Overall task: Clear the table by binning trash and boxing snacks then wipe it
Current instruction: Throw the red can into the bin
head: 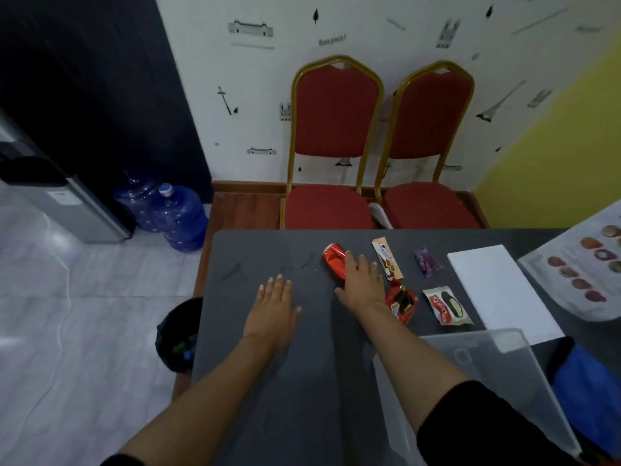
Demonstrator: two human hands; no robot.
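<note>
White wallpaper [386, 35] printed with small black landmark drawings is covering the back wall, meeting a yellow wall [557, 149] at right. Two red chairs [332, 142] with gold frames are standing side by side against it. Pale marble-look floor tiles [67, 314] are reflecting light at left.

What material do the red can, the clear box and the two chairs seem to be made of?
Red can: thin metal, probably aluminium; it is crushed and dented, with a glossy printed skin. Clear box: translucent plastic, slightly frosted; the table shows through its walls. Chairs: gold-painted tube frames, likely metal, with red padded upholstery that looks like matte fabric, though the weave is too blurred to confirm.
</note>
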